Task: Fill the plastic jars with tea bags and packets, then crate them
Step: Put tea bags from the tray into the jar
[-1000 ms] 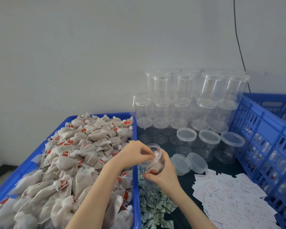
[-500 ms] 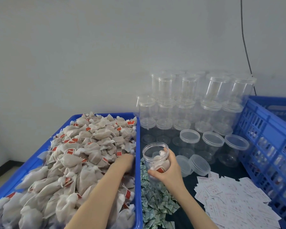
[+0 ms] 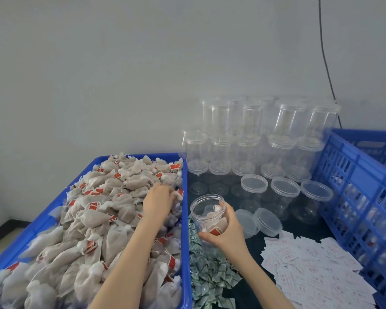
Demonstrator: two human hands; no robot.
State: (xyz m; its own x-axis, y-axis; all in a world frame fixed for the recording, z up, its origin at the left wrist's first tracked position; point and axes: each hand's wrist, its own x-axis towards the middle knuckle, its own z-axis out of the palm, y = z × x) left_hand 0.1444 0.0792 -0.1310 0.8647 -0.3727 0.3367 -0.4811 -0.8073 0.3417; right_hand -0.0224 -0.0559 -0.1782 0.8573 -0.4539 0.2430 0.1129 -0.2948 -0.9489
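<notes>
My right hand [image 3: 226, 233] grips an open clear plastic jar [image 3: 207, 214], tilted a little, with a few tea bags inside. My left hand [image 3: 157, 200] rests in the heap of tea bags [image 3: 94, 219] in the blue tray [image 3: 185, 241], fingers curled around a bag at the tray's right side. A pile of small green-silver packets [image 3: 206, 273] lies below the jar. White paper packets [image 3: 310, 273] spread to the right.
Stacks of lidded empty jars [image 3: 254, 139] stand against the wall. Two loose lids [image 3: 260, 221] lie beside the held jar. A blue slatted crate [image 3: 361, 197] with filled jars stands at the right. A black cable [image 3: 325, 63] hangs down the wall.
My left hand left the jar's mouth and went left into the tea bag tray, then a little further up the heap. The jar stayed in my right hand.
</notes>
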